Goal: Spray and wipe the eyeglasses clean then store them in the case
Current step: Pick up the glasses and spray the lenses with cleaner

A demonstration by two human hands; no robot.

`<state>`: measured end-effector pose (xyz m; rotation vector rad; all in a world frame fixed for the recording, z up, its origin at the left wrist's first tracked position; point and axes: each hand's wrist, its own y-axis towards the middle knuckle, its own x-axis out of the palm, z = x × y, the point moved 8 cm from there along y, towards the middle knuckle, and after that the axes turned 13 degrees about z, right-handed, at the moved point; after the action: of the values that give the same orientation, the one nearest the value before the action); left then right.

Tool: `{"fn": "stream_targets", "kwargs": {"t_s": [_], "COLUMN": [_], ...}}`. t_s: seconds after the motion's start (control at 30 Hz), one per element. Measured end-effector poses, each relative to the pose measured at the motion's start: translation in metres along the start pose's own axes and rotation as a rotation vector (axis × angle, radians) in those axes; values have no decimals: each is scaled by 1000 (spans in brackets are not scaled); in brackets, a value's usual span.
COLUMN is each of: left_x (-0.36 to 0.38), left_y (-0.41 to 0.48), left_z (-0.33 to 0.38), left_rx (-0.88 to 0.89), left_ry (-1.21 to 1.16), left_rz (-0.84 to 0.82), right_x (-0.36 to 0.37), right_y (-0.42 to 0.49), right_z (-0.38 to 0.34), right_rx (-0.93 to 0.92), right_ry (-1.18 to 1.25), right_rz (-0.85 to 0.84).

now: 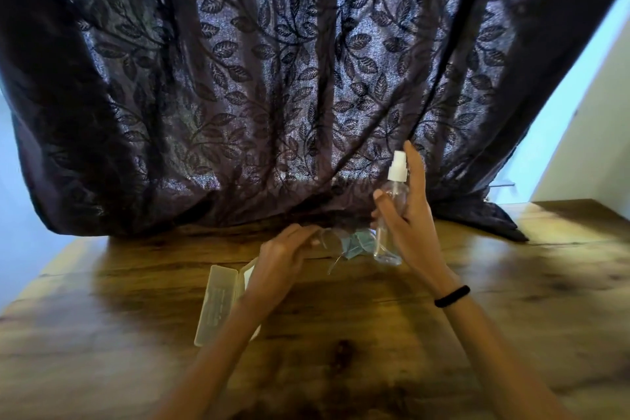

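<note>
right hand grasping the spray bottle, fingers and thumb wrapped round its clear body, bottle upright and just off the table. index finger straight up beside the white spray head, tip above it, not pressing as far as i can see. spray head faces left. left hand curled over the left end of the eyeglasses, fingertips closed on the frame; motion blur here, so i cannot tell exactly how the fingers sit. glasses are just left of the bottle's base, one lens showing, one thin temple arm angled toward the near side; cannot tell if they touch the wood. blue cloth crumpled on the table just beyond the glasses, between them and the bottle. case lies open on the near left, pale and translucent, partly under my left forearm. black band on right wrist. dark leaf-patterned curtain hangs across the far side, its hem resting on the table's far edge.
</note>
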<state>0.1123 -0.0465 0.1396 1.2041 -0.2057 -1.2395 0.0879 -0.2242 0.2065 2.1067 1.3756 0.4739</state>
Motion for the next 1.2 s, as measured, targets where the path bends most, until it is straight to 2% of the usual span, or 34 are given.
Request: {"fn": "stream_targets", "kwargs": {"t_s": [0.2, 0.43, 0.57, 0.8, 0.93, 1.2], "left_x": [0, -11, -26, -47, -47, -42], "left_y": [16, 24, 31, 54, 59, 59], "left_z": [-15, -39, -40, -10, -2, -4], "left_rx": [-228, -499, -472, -266, -194, -207], "left_ry": [-172, -390, -362, -319, -319, -336], "left_rz": [65, 261, 385, 537, 557, 550], "right_x": [-7, 2, 12, 17, 24, 22], "right_y": [-16, -35, -43, -38, -33, -24], "right_z": [-3, -23, -31, -37, -42, -45], "right_rx": [-43, -111, -153, -195, -244, -258], "right_ry": [-79, -95, -166, -252, -278, -237], "right_rz": [-7, -97, -137, -113, -111, -65]}}
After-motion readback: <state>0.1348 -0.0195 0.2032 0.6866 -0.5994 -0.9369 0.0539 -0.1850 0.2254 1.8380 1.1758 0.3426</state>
